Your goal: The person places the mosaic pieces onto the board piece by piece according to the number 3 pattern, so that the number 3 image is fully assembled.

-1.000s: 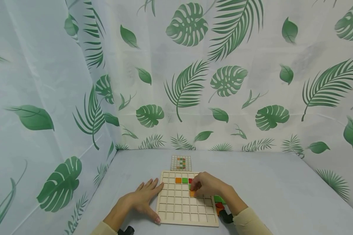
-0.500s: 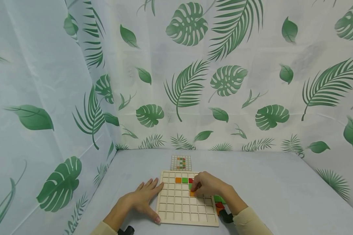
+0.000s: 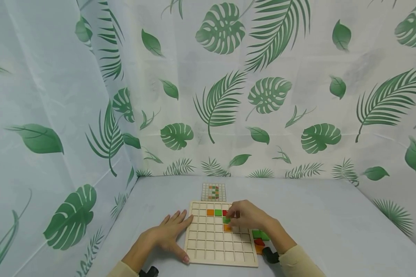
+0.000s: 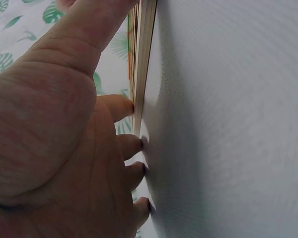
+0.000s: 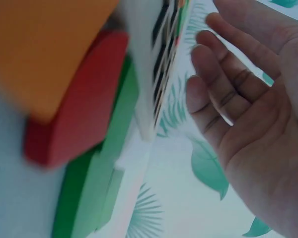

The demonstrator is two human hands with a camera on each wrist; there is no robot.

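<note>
Currently | left hand (image 3: pixel 168 235) splayed, touching board (image 3: pixel 209 245) | right hand (image 3: pixel 247 216) relaxed near orange tile (image 3: pixel 227 228)

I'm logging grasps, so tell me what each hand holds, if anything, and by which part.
Nothing appears held: the right hand shows nothing in its grip, and the left hand only touches the wooden board at its left edge.

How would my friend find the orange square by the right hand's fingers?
On the table, find the wooden grid board. Near its far edge is a row of tiles; from the red tile, come down past a green tile to the orange square. Unlike the orange tile at the row's left end, it is the board's lowest visible tile.
</note>
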